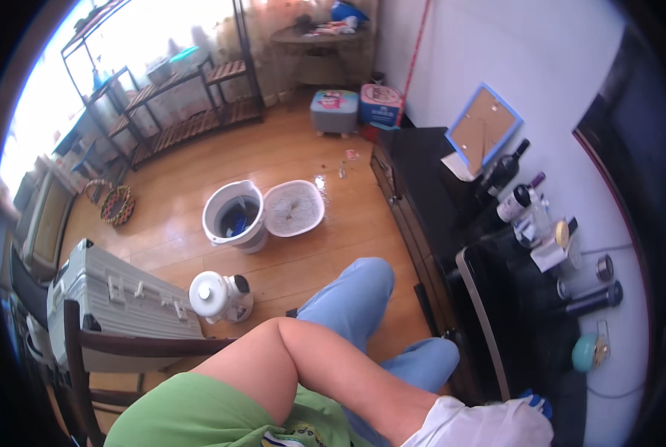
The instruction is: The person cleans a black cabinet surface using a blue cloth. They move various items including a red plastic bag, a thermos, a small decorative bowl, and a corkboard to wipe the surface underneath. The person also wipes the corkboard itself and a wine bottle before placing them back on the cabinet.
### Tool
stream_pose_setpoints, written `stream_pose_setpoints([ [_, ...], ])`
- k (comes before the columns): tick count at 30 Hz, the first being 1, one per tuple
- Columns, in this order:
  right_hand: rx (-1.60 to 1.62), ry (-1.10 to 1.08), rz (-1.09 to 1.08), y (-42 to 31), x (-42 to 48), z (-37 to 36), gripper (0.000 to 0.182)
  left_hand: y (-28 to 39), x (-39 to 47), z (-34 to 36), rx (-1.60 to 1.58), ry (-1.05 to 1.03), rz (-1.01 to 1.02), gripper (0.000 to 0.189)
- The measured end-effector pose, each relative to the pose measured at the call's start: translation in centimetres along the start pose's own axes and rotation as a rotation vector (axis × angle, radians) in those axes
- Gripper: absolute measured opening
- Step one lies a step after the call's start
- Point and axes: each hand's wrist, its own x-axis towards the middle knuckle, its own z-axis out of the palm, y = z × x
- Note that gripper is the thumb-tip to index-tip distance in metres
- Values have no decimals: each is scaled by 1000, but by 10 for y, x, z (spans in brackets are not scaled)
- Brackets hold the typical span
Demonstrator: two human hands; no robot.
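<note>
My left arm is bent at the elbow, its forearm reaching to the lower right. White cloth-like material (481, 423) covers its end, so the hand itself is hidden. A blue thing (537, 403) shows at the edge of that material, by the dark cabinet top. My right hand is out of view. On the wooden floor before me, a white bucket (255, 243) with dark liquid and something blue inside touches a pale basin (317, 223) of cloudy, bubbly-looking water. Nearer stands a white lidded appliance (209, 296).
A ribbed silver case (137, 307) and a dark wooden chair (143, 343) are at left. The black cabinet (417, 151) at right holds bottles (503, 170), a blue-edged frame (514, 120) and a flat dark screen (481, 324). A woven basket (118, 207) sits farther left.
</note>
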Motion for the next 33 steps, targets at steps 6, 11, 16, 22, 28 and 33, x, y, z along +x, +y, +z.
stream_pose_setpoints([
  [6, 5, -101, -7, -17, -5, -5, 54, -17, -12, -3, 188, -89, -26, 36],
  [11, -4, -138, 5, -15, -3, -9, 57, -18, 3, 10, -134, 34, -165, 33],
  [16, -9, -108, -19, 5, -1, 10, 59, -20, -8, 23, -164, -8, -183, 28],
  [22, -25, -155, -24, -11, 0, 4, 64, -22, -21, 9, -72, -4, -223, 21],
  [28, -61, -299, -17, -90, -12, -34, 69, -41, -65, -78, 832, -347, -302, 11],
  [33, 101, -246, -316, -175, -46, -30, 71, -64, -126, -182, 833, 4, -1066, 19],
])
